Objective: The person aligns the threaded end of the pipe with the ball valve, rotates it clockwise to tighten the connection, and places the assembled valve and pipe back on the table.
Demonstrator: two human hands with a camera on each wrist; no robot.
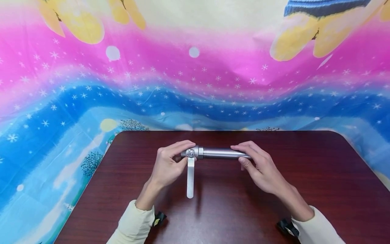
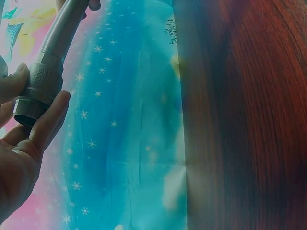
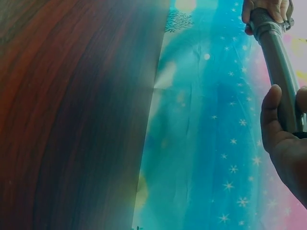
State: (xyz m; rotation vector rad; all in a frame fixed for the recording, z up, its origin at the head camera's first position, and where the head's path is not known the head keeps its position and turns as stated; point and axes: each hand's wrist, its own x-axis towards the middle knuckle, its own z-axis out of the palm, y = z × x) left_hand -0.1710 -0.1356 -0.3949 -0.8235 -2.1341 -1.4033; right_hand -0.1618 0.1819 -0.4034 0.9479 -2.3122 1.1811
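A steel ball valve (image 1: 191, 153) with a long flat lever handle (image 1: 190, 179) is joined to a shiny metal pipe (image 1: 220, 153). My left hand (image 1: 169, 164) grips the valve body, thumb and fingers on opposite sides; the lever points down toward me. My right hand (image 1: 260, 167) holds the pipe near its right end, which the hand partly hides. In the left wrist view the open round end of the valve (image 2: 29, 109) shows between the left fingers. The right wrist view has the pipe (image 3: 283, 72) running between the right thumb and fingers.
Both hands are over a dark red wood-grain table (image 1: 137, 217) with rounded far corners. Behind it hangs a pink and blue cloth (image 1: 195, 91) printed with snowflakes. Light sleeves and dark wrist straps (image 1: 159, 218) are at the near side.
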